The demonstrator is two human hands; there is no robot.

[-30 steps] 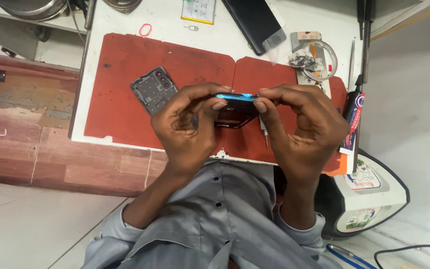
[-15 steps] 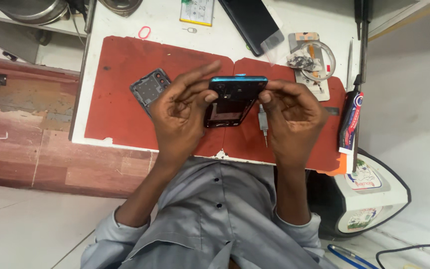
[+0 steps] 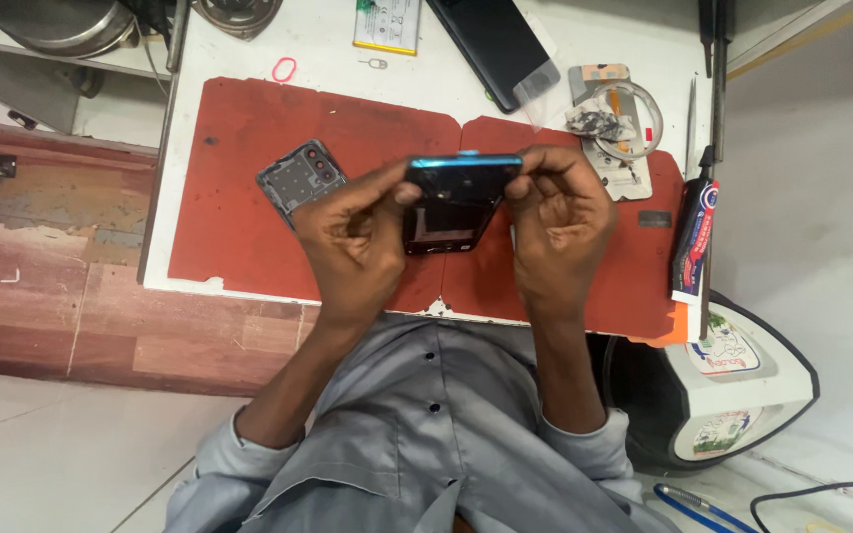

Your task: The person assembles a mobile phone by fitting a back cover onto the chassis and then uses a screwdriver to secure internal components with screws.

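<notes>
Held phone frame (image 3: 458,197) by both side edges above desk's (image 3: 584,30) middle, left hand (image 3: 352,242) and right hand (image 3: 565,222) fingers pinched narrow; judged light, stiff, fragile.

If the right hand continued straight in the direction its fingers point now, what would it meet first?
The right hand points its fingers toward the left hand, so it would probably meet the blue-edged phone first, which both hands hold.

A phone repair bench, by the look of it: red work mat (image 3: 249,197), a loose back cover (image 3: 300,178), spare battery (image 3: 387,25), tweezers (image 3: 690,114), and what may be a glue tube (image 3: 695,237).
</notes>
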